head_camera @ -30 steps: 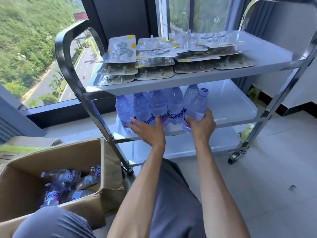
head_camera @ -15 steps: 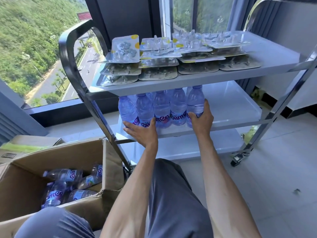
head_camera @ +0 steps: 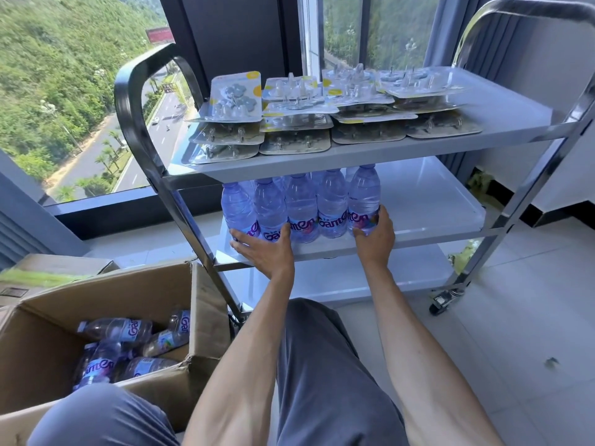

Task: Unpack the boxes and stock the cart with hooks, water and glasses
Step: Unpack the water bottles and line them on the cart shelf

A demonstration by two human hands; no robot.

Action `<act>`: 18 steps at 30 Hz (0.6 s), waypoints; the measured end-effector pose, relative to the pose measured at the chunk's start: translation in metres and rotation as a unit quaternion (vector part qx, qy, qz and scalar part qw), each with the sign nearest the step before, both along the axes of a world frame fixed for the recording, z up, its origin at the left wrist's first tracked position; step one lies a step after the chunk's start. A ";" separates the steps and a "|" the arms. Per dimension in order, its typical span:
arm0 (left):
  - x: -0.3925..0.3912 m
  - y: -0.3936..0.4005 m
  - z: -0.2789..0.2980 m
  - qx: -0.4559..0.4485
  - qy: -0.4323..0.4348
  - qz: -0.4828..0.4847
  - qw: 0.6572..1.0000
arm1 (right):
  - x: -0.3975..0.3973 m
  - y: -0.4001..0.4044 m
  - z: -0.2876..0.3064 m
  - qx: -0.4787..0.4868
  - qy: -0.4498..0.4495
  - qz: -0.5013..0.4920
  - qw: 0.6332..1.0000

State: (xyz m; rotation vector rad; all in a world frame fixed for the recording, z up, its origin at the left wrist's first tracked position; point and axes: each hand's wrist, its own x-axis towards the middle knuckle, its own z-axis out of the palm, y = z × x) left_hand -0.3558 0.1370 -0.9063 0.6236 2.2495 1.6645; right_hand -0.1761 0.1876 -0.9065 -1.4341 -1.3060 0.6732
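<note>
A steel three-shelf cart (head_camera: 515, 122) stands ahead by the window. Packs of hooks (head_camera: 296, 123) lie stacked across its top shelf. Several water bottles (head_camera: 301, 207) stand upright in a row on the left part of the middle shelf. My right hand (head_camera: 375, 235) grips the base of the rightmost bottle (head_camera: 363, 197), which stands on the shelf. My left hand (head_camera: 265, 251) lies with straight fingers against the bases of the two leftmost bottles. An open cardboard box (head_camera: 206, 294) at lower left holds several more bottles (head_camera: 122, 329) lying on their sides.
A second closed cardboard box (head_camera: 48, 272) sits behind the open one. The cart's left handle (head_camera: 135, 101) rises near the window. A caster wheel (head_camera: 441, 300) rests on the tiled floor at right. My knees are at the bottom of the view.
My right hand has set the tilted bottle upright at the right end of the row. My left hand slid left along the bottle bases.
</note>
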 end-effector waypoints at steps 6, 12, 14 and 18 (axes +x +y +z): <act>-0.002 0.003 -0.004 -0.012 0.019 0.007 1.000 | -0.017 0.010 0.003 -0.022 -0.007 -0.035 0.999; 0.000 0.003 -0.006 -0.014 0.025 0.006 1.000 | -0.015 0.024 0.004 -0.017 -0.022 -0.017 0.999; -0.001 0.003 -0.006 -0.018 0.024 0.003 1.000 | -0.015 0.028 0.004 -0.028 -0.027 -0.009 0.999; -0.002 -0.005 -0.005 -0.017 0.040 0.004 0.999 | -0.022 0.017 0.001 -0.038 -0.016 -0.057 0.997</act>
